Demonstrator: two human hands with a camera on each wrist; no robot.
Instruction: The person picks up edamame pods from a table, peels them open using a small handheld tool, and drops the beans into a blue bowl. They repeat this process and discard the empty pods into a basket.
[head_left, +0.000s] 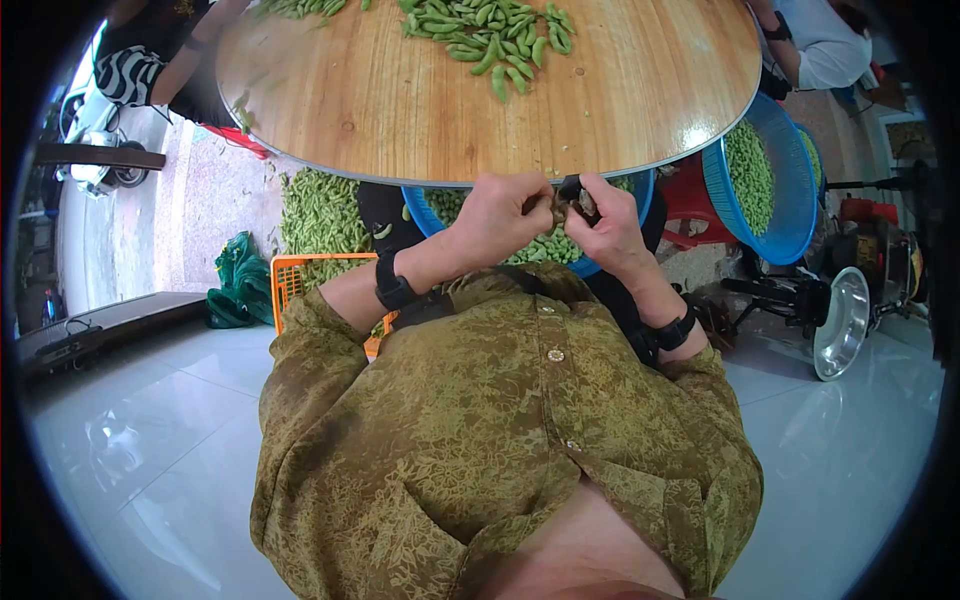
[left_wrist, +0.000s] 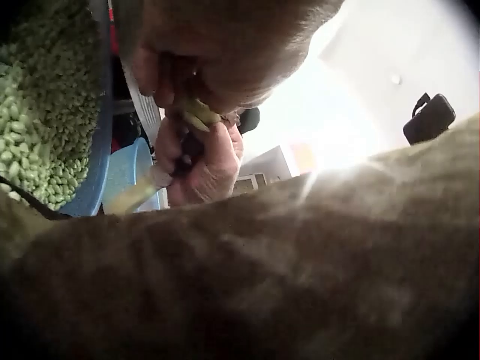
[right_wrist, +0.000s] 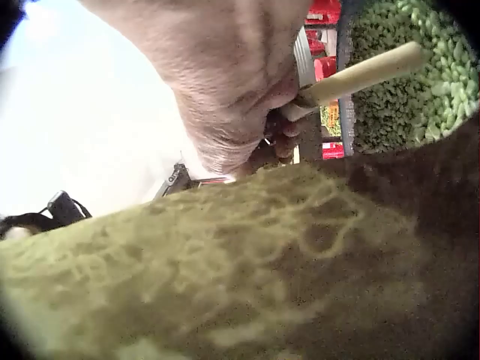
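Over the basin just below the table edge, the left hand and right hand meet. The left hand curls its fingers and pinches a green pod against the fingers of the right hand. The right hand grips a pale stick-like handle, whose free end points out over the basin; its other end is hidden in the fist. Something dark shows between the right fingers. Loose shelled beans fill the basin.
Green pods lie on the wooden table. At the left are a heap of pods, an orange basket and a green bag. A blue basin of beans and a metal bowl stand at the right. Other people sit across.
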